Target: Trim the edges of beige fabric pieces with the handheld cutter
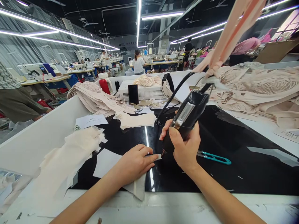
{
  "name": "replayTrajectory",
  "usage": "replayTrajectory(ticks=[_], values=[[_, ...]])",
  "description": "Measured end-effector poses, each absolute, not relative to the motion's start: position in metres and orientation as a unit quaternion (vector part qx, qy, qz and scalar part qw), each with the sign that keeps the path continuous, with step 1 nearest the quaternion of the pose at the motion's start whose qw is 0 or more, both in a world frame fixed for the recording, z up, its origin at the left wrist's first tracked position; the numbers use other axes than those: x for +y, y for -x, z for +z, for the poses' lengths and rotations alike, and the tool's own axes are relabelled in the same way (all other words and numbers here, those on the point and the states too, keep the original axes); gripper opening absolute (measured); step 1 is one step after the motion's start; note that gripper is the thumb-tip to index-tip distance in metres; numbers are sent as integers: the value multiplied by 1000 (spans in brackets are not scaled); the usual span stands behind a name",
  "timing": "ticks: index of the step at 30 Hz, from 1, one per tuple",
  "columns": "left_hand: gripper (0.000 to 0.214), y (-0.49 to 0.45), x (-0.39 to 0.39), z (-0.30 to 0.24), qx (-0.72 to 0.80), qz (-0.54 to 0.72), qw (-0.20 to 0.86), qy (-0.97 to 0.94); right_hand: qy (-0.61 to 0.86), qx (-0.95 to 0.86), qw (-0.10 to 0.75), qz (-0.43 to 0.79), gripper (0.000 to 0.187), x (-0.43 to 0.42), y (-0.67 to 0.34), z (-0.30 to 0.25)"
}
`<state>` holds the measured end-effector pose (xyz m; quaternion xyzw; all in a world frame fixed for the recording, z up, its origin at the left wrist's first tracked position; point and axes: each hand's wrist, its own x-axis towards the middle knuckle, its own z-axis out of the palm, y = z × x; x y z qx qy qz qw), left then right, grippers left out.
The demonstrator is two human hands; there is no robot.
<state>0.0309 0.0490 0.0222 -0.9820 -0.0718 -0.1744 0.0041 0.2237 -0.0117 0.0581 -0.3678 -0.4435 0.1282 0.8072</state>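
The right hand (188,149) was wrapped around a glossy, rounded black handheld tool (192,107), its long axis slanting from upper right to lower left; its lower end stood just beside the fingertips of the left hand (140,160), which lay flat over a thin pale piece (138,187) and was the nearer to it; the tabletop (219,133) was smooth, black and reflective; soft, layered cream cloth (67,152) lay leftward.

The hand-held tool (191,120) has a glossy black, plastic-looking casing set with a smooth, shiny metal plate (185,114). The black work surface (224,133) is smooth and mirror-like; the cream cloth pieces (136,120) and white paper slip (91,120) appear matt.
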Motion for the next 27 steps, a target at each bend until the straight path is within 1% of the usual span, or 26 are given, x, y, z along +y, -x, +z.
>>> replayTrajectory(ticks=[6,10,16,21,27], values=[[27,-26,50,25,-61,-195,-19,979,378,-439,806,124,27,-14,-224,59],[24,-20,48,27,-44,-232,-22,971,371,-441,807,127,29,-20,-226,58],[21,-13,43,26,-25,-217,-5,976,373,-451,802,118,35,-25,-229,56],[21,-9,39,22,-60,-203,-16,977,376,-448,802,117,42,-28,-230,57],[24,-8,34,20,-93,-186,-43,977,367,-446,806,126,43,-28,-231,57]])
